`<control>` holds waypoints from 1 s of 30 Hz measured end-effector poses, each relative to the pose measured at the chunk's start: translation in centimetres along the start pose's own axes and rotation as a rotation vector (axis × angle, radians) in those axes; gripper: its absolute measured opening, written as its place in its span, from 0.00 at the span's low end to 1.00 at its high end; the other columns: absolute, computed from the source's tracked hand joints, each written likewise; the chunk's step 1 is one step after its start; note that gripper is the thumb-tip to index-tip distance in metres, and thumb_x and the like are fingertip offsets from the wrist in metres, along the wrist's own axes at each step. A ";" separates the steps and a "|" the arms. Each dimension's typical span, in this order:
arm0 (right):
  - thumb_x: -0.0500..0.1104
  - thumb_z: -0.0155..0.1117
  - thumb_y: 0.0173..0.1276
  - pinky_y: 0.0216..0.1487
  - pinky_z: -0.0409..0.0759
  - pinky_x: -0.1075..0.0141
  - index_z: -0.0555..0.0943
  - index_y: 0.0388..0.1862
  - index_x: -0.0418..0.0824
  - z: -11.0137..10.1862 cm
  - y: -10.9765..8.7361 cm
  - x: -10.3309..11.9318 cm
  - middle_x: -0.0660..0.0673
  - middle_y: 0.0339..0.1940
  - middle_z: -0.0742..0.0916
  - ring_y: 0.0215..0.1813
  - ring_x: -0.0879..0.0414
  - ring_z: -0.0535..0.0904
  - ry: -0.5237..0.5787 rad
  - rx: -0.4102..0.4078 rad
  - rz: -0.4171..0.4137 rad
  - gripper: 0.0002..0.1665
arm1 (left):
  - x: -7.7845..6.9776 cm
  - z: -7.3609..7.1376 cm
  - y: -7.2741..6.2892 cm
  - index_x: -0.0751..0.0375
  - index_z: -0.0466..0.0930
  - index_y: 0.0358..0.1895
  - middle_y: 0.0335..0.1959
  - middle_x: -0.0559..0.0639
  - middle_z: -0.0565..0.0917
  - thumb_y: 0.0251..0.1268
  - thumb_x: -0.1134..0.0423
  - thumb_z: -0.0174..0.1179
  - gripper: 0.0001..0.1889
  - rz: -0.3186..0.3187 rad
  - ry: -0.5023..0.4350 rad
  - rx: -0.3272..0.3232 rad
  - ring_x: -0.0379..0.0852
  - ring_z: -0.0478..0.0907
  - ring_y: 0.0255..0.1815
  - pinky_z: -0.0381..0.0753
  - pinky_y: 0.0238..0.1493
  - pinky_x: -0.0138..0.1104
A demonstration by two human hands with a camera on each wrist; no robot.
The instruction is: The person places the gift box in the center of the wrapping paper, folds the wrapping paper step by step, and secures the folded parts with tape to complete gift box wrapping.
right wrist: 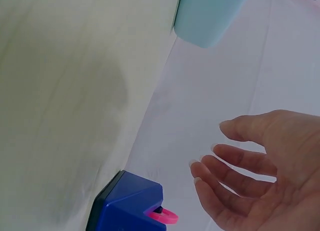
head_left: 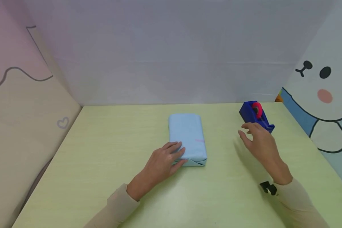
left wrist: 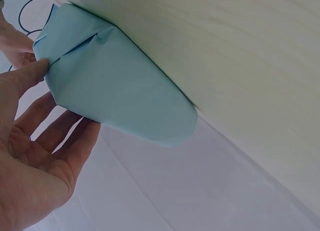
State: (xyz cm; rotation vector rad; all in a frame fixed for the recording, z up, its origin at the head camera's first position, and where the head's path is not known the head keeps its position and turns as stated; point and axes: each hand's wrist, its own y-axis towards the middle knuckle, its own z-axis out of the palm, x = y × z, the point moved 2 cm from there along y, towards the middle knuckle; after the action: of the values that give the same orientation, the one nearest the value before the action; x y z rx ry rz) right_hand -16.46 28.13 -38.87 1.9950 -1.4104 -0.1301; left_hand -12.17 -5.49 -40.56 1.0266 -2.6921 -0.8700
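Observation:
A flat box-like package wrapped in light blue paper (head_left: 187, 133) lies on the table, its folded end facing me. My left hand (head_left: 161, 164) rests on its near left corner, fingers on the top and thumb at the folded end. The left wrist view shows the thumb (left wrist: 32, 76) beside the paper folds. Over to the right, my right hand (head_left: 260, 144) is in the air with nothing in it, fingers loosely bent. Just beyond that hand stands a blue tape dispenser (head_left: 248, 114) with a pink roll core (head_left: 259, 109), partly overlapped by the fingers in the head view.
The pale yellow-green table (head_left: 117, 136) meets a plain light wall sheet (head_left: 171, 57) at the back. Printed cloth panels with cartoon drawings (head_left: 325, 95) stand along both sides. A small black clip (head_left: 268, 188) shows at the right sleeve.

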 end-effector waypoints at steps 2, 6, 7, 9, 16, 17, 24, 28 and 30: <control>0.34 0.75 0.63 0.29 0.81 0.45 0.83 0.45 0.29 -0.3 0.1 -0.3 0.30 0.40 0.87 0.37 0.38 0.85 -0.009 0.012 0.030 0.14 | 0.0 0.0 0.0 0.61 0.90 0.51 0.53 0.57 0.87 0.60 0.55 0.76 0.19 0.001 0.004 0.001 0.52 0.84 0.55 0.86 0.48 0.37; 0.36 0.73 0.66 0.32 0.81 0.41 0.83 0.49 0.28 -0.7 0.2 -1.0 0.26 0.44 0.85 0.39 0.34 0.85 -0.021 0.027 0.094 0.16 | -0.1 -0.1 0.1 0.61 0.90 0.51 0.53 0.57 0.87 0.61 0.55 0.76 0.19 -0.003 0.009 0.008 0.52 0.84 0.55 0.86 0.48 0.37; 0.36 0.72 0.67 0.33 0.81 0.40 0.83 0.49 0.28 -0.8 0.1 -1.2 0.25 0.45 0.85 0.39 0.33 0.85 -0.024 0.023 0.106 0.16 | -0.1 -0.1 0.1 0.61 0.90 0.51 0.53 0.57 0.87 0.61 0.55 0.76 0.19 -0.003 0.010 0.009 0.52 0.84 0.55 0.86 0.48 0.37; 0.36 0.72 0.67 0.35 0.80 0.38 0.82 0.50 0.27 -0.9 0.1 -1.5 0.24 0.47 0.84 0.40 0.32 0.85 -0.027 0.015 0.125 0.17 | -0.1 -0.1 0.1 0.61 0.90 0.51 0.53 0.57 0.87 0.61 0.55 0.76 0.19 -0.005 0.014 0.013 0.52 0.84 0.55 0.86 0.48 0.37; 0.37 0.70 0.69 0.32 0.79 0.37 0.81 0.52 0.26 -1.4 0.3 -2.8 0.22 0.46 0.82 0.39 0.30 0.85 -0.052 0.001 0.189 0.18 | -0.2 0.0 0.1 0.61 0.89 0.51 0.54 0.57 0.87 0.62 0.54 0.75 0.19 0.000 0.029 0.019 0.52 0.83 0.56 0.86 0.49 0.37; 0.37 0.69 0.69 0.32 0.79 0.37 0.81 0.53 0.26 -1.5 0.3 -3.0 0.22 0.47 0.82 0.39 0.29 0.84 -0.055 0.006 0.202 0.18 | -0.2 0.0 0.1 0.61 0.89 0.51 0.54 0.57 0.87 0.62 0.54 0.75 0.19 0.001 0.032 0.020 0.52 0.83 0.56 0.86 0.49 0.37; 0.38 0.65 0.73 0.37 0.77 0.35 0.79 0.55 0.24 -2.0 0.5 -4.0 0.21 0.50 0.80 0.43 0.28 0.82 -0.087 0.048 0.312 0.20 | -0.2 0.0 0.0 0.60 0.90 0.51 0.54 0.56 0.87 0.61 0.53 0.75 0.19 0.003 0.043 0.018 0.51 0.83 0.56 0.86 0.49 0.37; 0.38 0.63 0.74 0.41 0.74 0.33 0.78 0.54 0.21 -2.1 0.6 -4.9 0.20 0.48 0.78 0.46 0.26 0.77 -0.097 0.050 0.352 0.20 | -0.2 0.0 0.0 0.61 0.90 0.51 0.54 0.56 0.87 0.61 0.53 0.75 0.19 0.003 0.039 0.016 0.51 0.83 0.56 0.86 0.49 0.37; 0.37 0.62 0.74 0.42 0.73 0.32 0.78 0.54 0.19 -2.1 0.6 -5.3 0.20 0.47 0.77 0.47 0.25 0.76 -0.090 0.058 0.365 0.20 | -0.2 0.0 0.0 0.61 0.90 0.51 0.53 0.57 0.87 0.61 0.54 0.75 0.19 0.006 0.034 0.012 0.52 0.83 0.56 0.86 0.49 0.37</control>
State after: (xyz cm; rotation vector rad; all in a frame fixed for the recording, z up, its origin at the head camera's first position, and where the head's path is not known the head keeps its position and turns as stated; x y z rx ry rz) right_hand -18.16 33.63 -38.45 1.7602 -1.8290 -0.0159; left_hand -12.05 -5.36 -40.57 1.0260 -2.6739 -0.8282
